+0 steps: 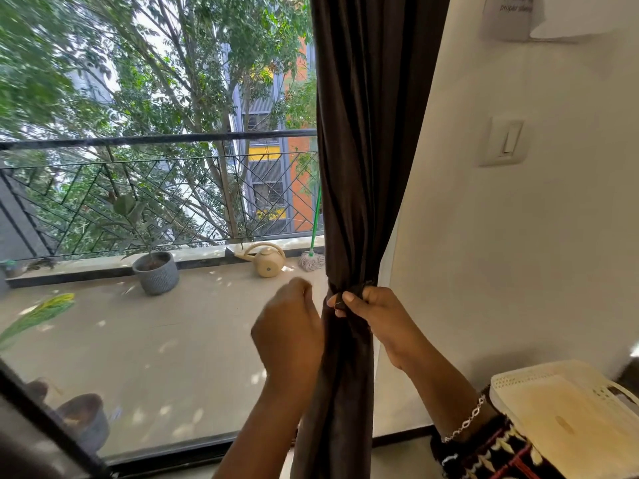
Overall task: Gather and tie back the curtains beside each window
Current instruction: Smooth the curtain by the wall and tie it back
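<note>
The dark brown curtain [366, 167] hangs with its long axis vertical at the right edge of the window [173, 452], against the white wall [518, 236]. It is pinched into a narrow waist low down. Our right hand [377, 316] grips that waist, fingers curled around the fabric. Our left hand [288, 330] is curled just beside the curtain's left edge; we cannot tell whether it holds anything. Outside stand a watering can [266, 259] and a mop [311, 261].

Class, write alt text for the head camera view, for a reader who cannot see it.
A person's right hand grips a gathered dark curtain beside a window, left hand curled close beside it. Outside, a balcony holds a potted plant, watering can and mop.
</note>
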Demonstrator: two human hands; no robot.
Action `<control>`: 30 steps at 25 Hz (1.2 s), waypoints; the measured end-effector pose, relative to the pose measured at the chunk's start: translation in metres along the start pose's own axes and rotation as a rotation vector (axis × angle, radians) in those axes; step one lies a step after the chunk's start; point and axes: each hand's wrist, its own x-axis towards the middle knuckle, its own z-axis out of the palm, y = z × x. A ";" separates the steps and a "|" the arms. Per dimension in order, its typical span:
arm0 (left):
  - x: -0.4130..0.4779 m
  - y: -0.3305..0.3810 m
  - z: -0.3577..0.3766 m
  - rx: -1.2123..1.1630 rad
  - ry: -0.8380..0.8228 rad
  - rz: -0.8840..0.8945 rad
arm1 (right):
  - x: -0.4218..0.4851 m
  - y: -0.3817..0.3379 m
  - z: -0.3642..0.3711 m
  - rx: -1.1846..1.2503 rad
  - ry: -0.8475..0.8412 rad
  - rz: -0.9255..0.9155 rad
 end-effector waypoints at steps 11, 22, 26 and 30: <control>0.039 0.021 0.013 0.143 -0.499 0.332 | -0.015 0.017 0.014 -0.250 0.008 -0.256; 0.024 0.003 0.018 -0.096 -0.313 0.391 | -0.028 0.017 -0.002 -0.506 0.350 -0.488; 0.020 -0.006 0.022 -0.237 -0.281 0.370 | -0.020 0.009 -0.013 -0.870 0.474 -0.971; 0.012 -0.011 0.024 -0.445 -0.234 0.219 | -0.008 0.002 -0.014 -0.916 0.450 -1.184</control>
